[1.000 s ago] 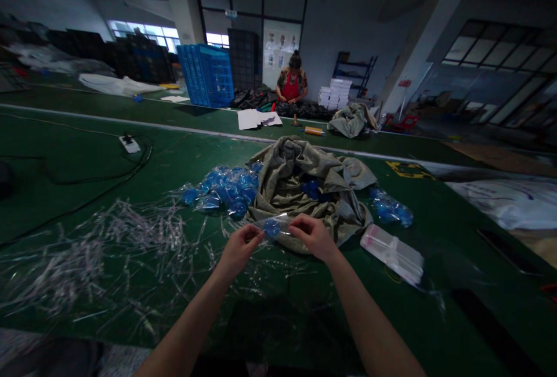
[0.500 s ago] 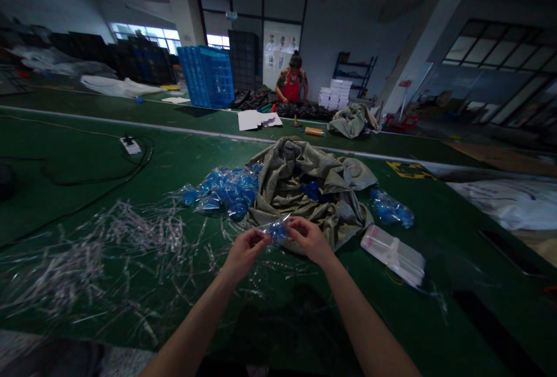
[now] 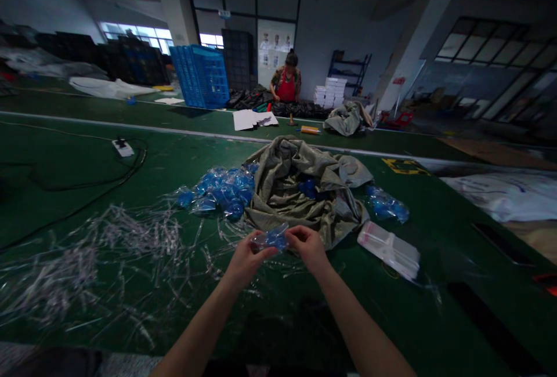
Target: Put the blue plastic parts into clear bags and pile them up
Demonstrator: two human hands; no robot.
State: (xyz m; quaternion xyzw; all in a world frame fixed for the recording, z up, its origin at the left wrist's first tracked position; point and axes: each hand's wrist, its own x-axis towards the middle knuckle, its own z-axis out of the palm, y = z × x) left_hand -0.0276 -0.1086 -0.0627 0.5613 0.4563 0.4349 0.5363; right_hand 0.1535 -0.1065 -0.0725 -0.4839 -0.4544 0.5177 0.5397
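Observation:
Between my two hands is a clear plastic bag (image 3: 275, 239) with something blue inside; its exact kind is too small to tell. My left hand (image 3: 246, 255) pinches the bag's left end, thumb along its lower side. At the right end, my right hand (image 3: 308, 245) grips it with fingertips closed. Just beyond my hands lies a crumpled grey-green woven sack (image 3: 278, 159), open at the top, with blue pieces (image 3: 310, 189) in its hollow. Left of the sack rests a heap of blue items in clear bags (image 3: 221, 188). A stack of flat clear bags (image 3: 389, 249) lies to the right.
Thin clear plastic strips (image 3: 134, 232) litter the green table on the left. A bagged blue bundle (image 3: 386, 204), a phone-like dark slab (image 3: 501, 243) and a power strip (image 3: 123, 148) lie around. Across the bench, a person in a red apron (image 3: 286, 87) stands near a blue crate (image 3: 200, 77).
My hands and the bag have come slightly lower and nearer to me. The left thumb now reaches further along the bag. The whole view has shifted a little.

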